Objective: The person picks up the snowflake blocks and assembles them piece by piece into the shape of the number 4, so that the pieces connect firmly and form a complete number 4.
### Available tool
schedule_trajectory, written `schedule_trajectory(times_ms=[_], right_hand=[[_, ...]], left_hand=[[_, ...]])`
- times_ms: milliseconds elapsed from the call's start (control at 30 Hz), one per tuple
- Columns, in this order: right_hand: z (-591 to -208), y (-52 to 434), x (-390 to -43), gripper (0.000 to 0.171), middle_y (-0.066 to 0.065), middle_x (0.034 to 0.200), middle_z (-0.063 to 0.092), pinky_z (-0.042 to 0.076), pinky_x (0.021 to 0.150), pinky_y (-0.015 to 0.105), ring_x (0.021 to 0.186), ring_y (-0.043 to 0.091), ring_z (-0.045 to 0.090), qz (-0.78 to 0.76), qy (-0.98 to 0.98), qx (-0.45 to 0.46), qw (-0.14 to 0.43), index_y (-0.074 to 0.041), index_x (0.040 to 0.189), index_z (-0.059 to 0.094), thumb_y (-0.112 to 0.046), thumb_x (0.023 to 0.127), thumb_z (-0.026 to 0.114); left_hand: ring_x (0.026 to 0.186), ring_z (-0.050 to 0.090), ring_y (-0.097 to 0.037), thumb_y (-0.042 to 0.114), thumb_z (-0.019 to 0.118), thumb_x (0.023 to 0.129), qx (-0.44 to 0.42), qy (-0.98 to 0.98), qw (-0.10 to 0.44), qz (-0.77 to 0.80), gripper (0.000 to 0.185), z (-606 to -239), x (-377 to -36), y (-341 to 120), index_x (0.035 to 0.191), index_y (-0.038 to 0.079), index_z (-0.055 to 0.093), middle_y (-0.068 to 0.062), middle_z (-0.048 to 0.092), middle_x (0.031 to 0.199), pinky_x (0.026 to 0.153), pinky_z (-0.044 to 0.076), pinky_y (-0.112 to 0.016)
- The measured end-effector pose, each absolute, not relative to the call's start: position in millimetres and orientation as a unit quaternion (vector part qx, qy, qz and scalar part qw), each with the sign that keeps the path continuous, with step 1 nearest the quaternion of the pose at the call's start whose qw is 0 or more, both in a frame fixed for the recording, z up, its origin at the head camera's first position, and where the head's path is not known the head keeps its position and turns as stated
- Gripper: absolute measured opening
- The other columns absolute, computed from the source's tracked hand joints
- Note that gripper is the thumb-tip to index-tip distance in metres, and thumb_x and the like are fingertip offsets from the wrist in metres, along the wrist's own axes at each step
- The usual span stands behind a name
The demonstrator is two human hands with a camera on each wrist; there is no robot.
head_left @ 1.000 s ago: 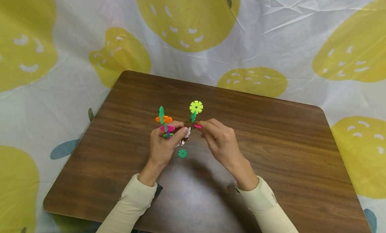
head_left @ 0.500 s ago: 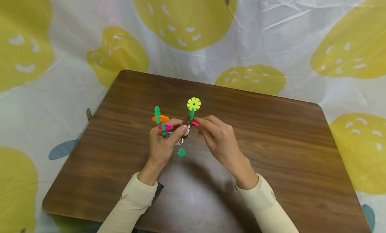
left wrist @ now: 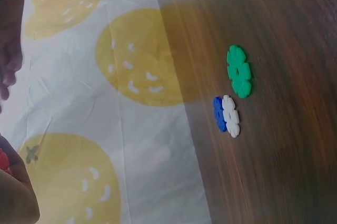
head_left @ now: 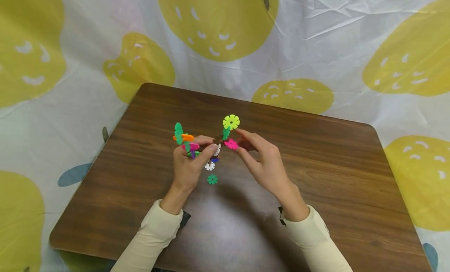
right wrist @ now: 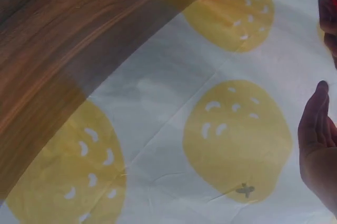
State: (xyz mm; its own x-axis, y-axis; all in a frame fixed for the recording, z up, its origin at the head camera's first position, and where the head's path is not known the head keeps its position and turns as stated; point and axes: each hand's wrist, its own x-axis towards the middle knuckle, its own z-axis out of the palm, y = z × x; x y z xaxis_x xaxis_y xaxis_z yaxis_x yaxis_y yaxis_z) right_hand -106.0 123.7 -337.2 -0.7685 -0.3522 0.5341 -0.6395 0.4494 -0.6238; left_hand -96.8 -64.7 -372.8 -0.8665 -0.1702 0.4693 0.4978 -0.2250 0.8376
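Note:
My left hand (head_left: 208, 144) grips a cluster of interlocked plastic discs (head_left: 188, 143), green, orange, pink and purple, held above the wooden table (head_left: 316, 174). A brown piece (head_left: 218, 140) links the cluster to a green disc (head_left: 226, 133) topped by a yellow-green disc (head_left: 231, 122). My right hand (head_left: 236, 141) pinches a pink disc (head_left: 231, 144) at that brown joint. Below the hands a loose green disc (head_left: 212, 179) (left wrist: 240, 71) lies flat on the table. A white disc (head_left: 209, 166) (left wrist: 230, 116) and a blue disc (head_left: 214, 160) (left wrist: 218, 113) lie joined beside it.
A white cloth with yellow fruit prints (head_left: 218, 25) (right wrist: 237, 140) surrounds the table and hangs behind it. The table's far edge runs close behind the discs. Bare wood (head_left: 123, 178) stretches left, right and toward me.
My right hand has risen a little and turned the pink disc from edge-on to more face-on. The cluster in my left hand leans further left, uncovering the white and blue discs.

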Motion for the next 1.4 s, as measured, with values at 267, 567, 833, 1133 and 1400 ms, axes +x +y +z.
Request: schedule_trajectory(times_ms=[267,567,833,1133,1400], right_hand=[[-361.8,131.6,-118.1,0.037,-0.004,0.1,0.063,0.053,0.078,0.027,0.09,0.005,0.059,0.393,-0.881,0.254,0.072,-0.018,0.122,0.056,-0.03,0.088,0.06],[-397.5,120.5,-120.6,0.024,-0.002,0.095,0.064,0.054,0.077,0.033,0.087,0.011,0.062,0.361,-0.896,0.258,-0.001,-0.013,0.109,0.061,-0.023,0.087,0.062],[-413.2,106.6,-121.9,0.026,0.005,0.098,0.066,0.054,0.075,0.03,0.084,0.014,0.062,0.312,-0.909,0.272,-0.037,-0.007,0.11,0.062,-0.019,0.087,0.061],[-419.9,96.5,-125.8,0.025,0.004,0.096,0.066,0.052,0.073,0.03,0.082,0.016,0.063,0.272,-0.918,0.285,-0.048,-0.012,0.107,0.063,-0.021,0.084,0.064],[-422.5,88.3,-127.7,0.028,0.002,0.098,0.063,0.051,0.076,0.034,0.085,0.015,0.061,0.228,-0.924,0.304,-0.05,-0.013,0.109,0.062,-0.023,0.083,0.065]], left_hand=[[0.07,0.064,-0.019,0.0,0.069,0.077,-0.132,-0.575,0.222,-0.776,0.013,-370.2,-97.7,-67.9,0.088,-0.005,0.068,-0.005,0.07,0.084,0.065,0.055,-0.027],[0.068,0.063,-0.019,-0.001,0.069,0.077,-0.13,-0.574,0.213,-0.78,0.012,-373.3,-94.2,-68.4,0.087,-0.007,0.067,-0.005,0.069,0.083,0.062,0.055,-0.026],[0.069,0.063,-0.019,-0.002,0.068,0.077,-0.127,-0.563,0.215,-0.788,0.012,-374.5,-91.5,-68.4,0.087,-0.009,0.067,-0.006,0.069,0.083,0.063,0.055,-0.026],[0.069,0.06,-0.019,0.001,0.069,0.077,-0.126,-0.567,0.213,-0.786,0.012,-374.4,-90.9,-68.8,0.087,-0.006,0.068,-0.008,0.069,0.084,0.057,0.051,-0.024],[0.074,0.062,-0.02,0.0,0.069,0.076,-0.127,-0.564,0.216,-0.787,0.014,-373.3,-91.8,-69.2,0.088,-0.008,0.067,-0.007,0.069,0.085,0.061,0.051,-0.023]])
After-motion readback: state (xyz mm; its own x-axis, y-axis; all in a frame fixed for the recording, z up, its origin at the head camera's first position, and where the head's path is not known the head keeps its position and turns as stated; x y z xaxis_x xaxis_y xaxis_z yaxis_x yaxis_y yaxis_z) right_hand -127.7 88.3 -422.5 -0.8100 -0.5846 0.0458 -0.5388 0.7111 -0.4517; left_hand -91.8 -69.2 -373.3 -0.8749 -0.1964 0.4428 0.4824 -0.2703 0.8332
